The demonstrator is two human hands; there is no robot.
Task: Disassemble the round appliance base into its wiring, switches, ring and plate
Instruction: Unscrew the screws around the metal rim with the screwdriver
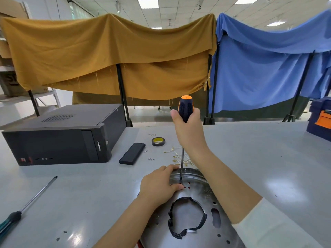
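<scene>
The round appliance base (195, 194) is a shiny metal plate lying near the table's front edge, with a black taped ring (187, 217) around its central hole. My left hand (159, 185) presses on the plate's far left rim, fingers curled over it. My right hand (188, 126) grips the black and orange handle of a screwdriver (182, 158), held upright. Its tip rests on the plate by my left fingertips, next to small red-edged holes. Loose yellow wires with brass terminals (179, 157) lie just behind the plate.
A black Lenovo computer case (62, 135) lies at the left. A black flat box (132, 153), a tape roll (158, 141) and small screws (151, 158) sit mid-table. A second screwdriver (26, 206) lies front left. A blue and orange toolbox (320, 119) stands at the right edge.
</scene>
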